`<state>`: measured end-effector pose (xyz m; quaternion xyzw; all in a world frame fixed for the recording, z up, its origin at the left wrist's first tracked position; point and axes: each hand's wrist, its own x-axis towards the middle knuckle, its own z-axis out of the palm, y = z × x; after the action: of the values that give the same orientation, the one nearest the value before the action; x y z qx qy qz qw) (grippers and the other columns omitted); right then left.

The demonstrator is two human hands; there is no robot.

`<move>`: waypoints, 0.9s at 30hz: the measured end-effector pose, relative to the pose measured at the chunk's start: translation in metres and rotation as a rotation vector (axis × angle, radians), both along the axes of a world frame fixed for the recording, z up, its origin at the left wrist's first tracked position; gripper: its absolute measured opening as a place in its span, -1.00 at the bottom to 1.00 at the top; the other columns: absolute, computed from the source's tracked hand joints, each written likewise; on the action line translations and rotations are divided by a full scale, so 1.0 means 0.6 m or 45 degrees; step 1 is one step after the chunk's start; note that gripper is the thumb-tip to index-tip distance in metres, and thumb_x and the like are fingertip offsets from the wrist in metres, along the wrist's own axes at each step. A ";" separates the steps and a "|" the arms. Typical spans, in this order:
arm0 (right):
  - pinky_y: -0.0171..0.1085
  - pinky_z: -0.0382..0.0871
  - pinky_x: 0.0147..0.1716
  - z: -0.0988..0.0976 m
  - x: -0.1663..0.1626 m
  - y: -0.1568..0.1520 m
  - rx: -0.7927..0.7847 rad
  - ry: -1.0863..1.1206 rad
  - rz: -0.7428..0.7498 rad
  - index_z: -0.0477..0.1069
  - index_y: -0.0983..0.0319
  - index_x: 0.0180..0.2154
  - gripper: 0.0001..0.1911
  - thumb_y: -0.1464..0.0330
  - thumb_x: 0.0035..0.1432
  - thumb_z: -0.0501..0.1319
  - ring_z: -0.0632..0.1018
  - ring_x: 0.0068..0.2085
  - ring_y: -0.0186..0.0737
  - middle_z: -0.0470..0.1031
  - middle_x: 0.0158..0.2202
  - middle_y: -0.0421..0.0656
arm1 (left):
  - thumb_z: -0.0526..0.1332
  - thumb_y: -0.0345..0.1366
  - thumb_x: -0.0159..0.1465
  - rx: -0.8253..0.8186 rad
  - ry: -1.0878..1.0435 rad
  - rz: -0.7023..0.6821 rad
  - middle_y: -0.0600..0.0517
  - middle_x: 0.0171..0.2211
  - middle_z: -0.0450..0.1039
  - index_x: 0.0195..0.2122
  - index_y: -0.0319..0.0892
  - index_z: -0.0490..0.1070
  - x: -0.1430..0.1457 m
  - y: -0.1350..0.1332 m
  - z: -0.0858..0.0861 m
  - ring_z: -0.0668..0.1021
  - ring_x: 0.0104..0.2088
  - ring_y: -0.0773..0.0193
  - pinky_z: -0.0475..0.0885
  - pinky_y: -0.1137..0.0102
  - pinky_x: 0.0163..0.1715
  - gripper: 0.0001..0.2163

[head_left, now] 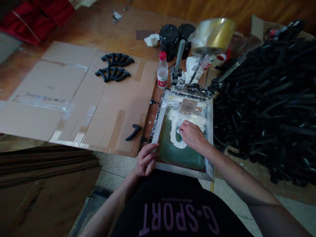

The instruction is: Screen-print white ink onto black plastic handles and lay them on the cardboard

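I log one silver-grey frame (209, 115), its mesh (172, 154) dark green, the paste (172, 136) on it white; left of the frame, brown cardboard (130, 98) striped with tan tape (117, 128); beyond, one red cap (162, 56), one gold roll (219, 31); right, a glossy black heap (266, 108).

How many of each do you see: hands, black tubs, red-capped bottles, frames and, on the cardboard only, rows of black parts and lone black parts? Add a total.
Hands: 2
Black tubs: 2
Bottle: 1
Frame: 1
Rows of parts: 2
Lone part: 1
Total: 9
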<state>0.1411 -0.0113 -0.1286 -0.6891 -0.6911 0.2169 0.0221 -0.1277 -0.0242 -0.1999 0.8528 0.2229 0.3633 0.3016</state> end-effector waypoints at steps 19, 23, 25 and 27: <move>-0.29 0.24 -0.26 0.080 0.059 -0.029 -0.278 0.553 0.076 0.53 0.23 -0.41 -0.87 0.47 0.09 0.21 0.48 -0.30 -0.26 0.49 -0.37 -0.18 | 0.03 -0.41 0.23 -0.021 -0.031 -0.003 -0.19 0.15 0.30 -0.10 -0.24 0.42 0.000 -0.001 0.001 0.43 0.07 0.07 0.41 0.13 0.05 -0.73; -0.26 0.26 -0.28 0.082 0.090 -0.052 -0.268 0.674 -0.081 0.54 0.21 -0.42 -0.91 0.40 0.07 0.24 0.49 -0.31 -0.24 0.50 -0.37 -0.17 | 0.02 -0.42 0.22 -0.011 -0.012 -0.007 -0.18 0.16 0.30 -0.08 -0.22 0.41 0.000 0.000 0.002 0.43 0.08 0.06 0.43 0.13 0.03 -0.72; -0.25 0.27 -0.31 0.075 0.099 -0.062 -0.263 0.737 -0.156 0.54 0.21 -0.42 -0.90 0.37 0.06 0.24 0.49 -0.33 -0.23 0.49 -0.38 -0.16 | 0.03 -0.42 0.22 -0.017 -0.009 0.001 -0.18 0.16 0.31 -0.10 -0.22 0.42 0.000 -0.001 0.003 0.44 0.08 0.06 0.43 0.15 0.03 -0.72; -0.24 0.28 -0.32 0.067 0.103 -0.070 -0.253 0.799 -0.215 0.55 0.21 -0.41 -0.88 0.33 0.06 0.24 0.48 -0.34 -0.22 0.49 -0.38 -0.16 | 0.03 -0.42 0.22 -0.026 -0.014 0.013 -0.18 0.15 0.31 -0.11 -0.24 0.43 0.000 -0.002 0.003 0.44 0.08 0.06 0.43 0.16 0.04 -0.73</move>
<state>0.2026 -0.0535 -0.0884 -0.6422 -0.5667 0.4821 0.1842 -0.1277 -0.0253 -0.1978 0.8465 0.2292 0.3672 0.3099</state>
